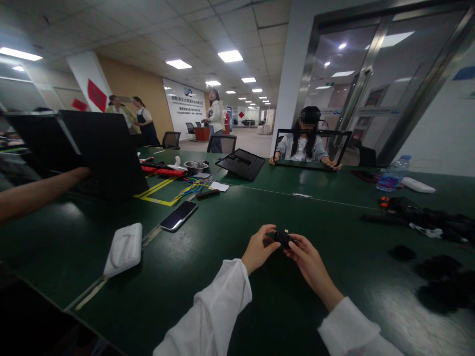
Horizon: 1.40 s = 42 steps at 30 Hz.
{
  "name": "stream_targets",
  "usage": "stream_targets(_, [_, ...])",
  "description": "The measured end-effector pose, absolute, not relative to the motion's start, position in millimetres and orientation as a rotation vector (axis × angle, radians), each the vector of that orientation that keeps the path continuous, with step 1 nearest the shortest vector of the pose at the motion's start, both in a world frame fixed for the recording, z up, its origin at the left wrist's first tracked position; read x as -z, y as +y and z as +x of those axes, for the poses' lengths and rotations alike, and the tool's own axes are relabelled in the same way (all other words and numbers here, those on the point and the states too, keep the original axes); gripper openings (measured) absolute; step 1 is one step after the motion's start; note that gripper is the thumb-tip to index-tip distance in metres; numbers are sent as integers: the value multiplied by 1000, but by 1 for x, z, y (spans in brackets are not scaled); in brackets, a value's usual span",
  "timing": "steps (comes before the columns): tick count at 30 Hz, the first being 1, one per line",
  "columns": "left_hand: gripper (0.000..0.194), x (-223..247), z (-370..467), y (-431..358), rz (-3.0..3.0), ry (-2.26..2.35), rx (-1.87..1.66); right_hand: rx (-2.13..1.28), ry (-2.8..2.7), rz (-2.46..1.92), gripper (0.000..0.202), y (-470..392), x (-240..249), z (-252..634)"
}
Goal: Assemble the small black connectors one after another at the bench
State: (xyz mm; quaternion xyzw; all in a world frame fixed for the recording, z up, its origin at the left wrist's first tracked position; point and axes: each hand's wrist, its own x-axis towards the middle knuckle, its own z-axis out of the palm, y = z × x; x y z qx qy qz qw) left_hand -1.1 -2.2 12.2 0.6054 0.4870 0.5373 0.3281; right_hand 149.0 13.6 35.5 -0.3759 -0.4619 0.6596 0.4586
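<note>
A small black object with a pale bit on its top edge is held just above the green table. My left hand pinches it from the left between thumb and fingers. On the other side my right hand grips it with thumb and fingertips. Both hands are close together, in white sleeves. What the small object is cannot be made out.
A phone and a white case lie to the left. Another person's arm reaches to a black panel. Opposite, a person holds a black frame. Dark items and a bottle are at right.
</note>
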Motion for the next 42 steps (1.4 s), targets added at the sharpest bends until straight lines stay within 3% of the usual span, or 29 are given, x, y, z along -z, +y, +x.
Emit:
stream_targets(12, [33, -12, -2, -3, 1522, 1365, -1298, -1542, -1392, -962, 37, 15, -32, 149])
stream_targets(19, [45, -13, -2, -6, 1607, 1282, -1270, -1576, -1255, -924, 36, 22, -18, 150])
stream_targets(26, [33, -12, -2, -7, 1505, 1288, -1223, -1582, -1204, -994, 51, 14, -34, 148])
stream_targets(30, [31, -14, -1, -8, 1482, 1298, -1254, -1621, -1215, -1002, 50, 14, -37, 150])
stream_targets(38, [50, -16, -1, -7, 1528, 1523, -1254, -1603, -1361, -955, 39, 13, -34, 152])
stream_targets(42, [49, -13, -1, -5, 1523, 1494, -1240, -1565, -1439, -983, 37, 10, -37, 151])
